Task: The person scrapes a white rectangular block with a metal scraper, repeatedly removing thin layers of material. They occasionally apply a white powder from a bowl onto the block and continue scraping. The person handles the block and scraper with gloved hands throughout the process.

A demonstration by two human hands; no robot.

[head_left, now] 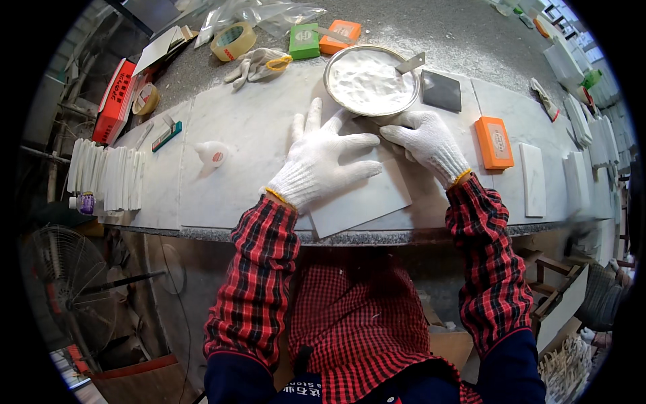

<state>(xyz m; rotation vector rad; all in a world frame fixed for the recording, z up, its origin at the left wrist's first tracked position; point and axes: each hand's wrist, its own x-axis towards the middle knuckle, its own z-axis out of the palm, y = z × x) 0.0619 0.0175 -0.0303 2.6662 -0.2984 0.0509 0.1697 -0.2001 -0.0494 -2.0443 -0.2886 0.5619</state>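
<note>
Both my hands wear white knitted gloves. My left hand (pixel 326 158) lies spread over a pale rectangular stone tile (pixel 367 202), its fingers apart and nothing in them. The tile is set at an angle near the table's front edge. By the tile's far right corner, my right hand (pixel 429 143) has its fingers curled together, close below a round metal tin (pixel 327 86); what they hold, if anything, is hidden. White paste fills the tin, and a metal putty knife (pixel 411 62) rests in it at the right rim. Beside the tin lies a dark square plate (pixel 441 91).
To the left are a small white bottle (pixel 212 154), a green box cutter (pixel 167 136) and upright stacked tiles (pixel 108 176). Spare gloves (pixel 256 67), a tape roll (pixel 233 42) and a green box (pixel 304 42) lie behind. Rightward are an orange box (pixel 494 143) and a narrow tile (pixel 532 180).
</note>
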